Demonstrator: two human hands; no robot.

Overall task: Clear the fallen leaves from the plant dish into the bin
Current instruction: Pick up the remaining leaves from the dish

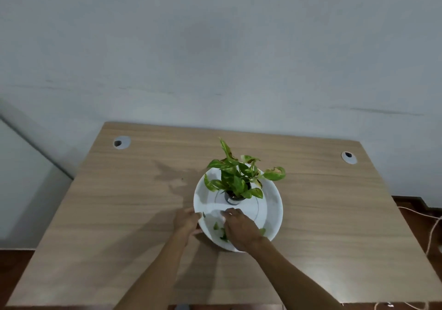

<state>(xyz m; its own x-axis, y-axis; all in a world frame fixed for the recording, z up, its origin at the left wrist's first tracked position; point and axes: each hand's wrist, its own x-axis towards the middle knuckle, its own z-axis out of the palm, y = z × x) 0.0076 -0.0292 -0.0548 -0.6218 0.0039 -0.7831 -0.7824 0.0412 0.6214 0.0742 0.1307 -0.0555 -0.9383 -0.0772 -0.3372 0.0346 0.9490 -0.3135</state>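
Observation:
A white round dish (272, 204) sits in the middle of the wooden table, with a small potted plant (239, 178) standing in it. Several green fallen leaves (216, 226) lie on the near part of the dish. My left hand (187, 221) rests against the dish's near-left rim, fingers curled around the edge. My right hand (239, 228) lies palm down inside the dish over the leaves, fingers bent toward the left; whether it grips a leaf is hidden. No bin is in view.
The wooden table (119, 214) has two cable holes, one at the back left (122, 142) and one at the back right (348, 157). A grey wall stands behind it. A pale cord (433, 233) hangs over the floor at the right.

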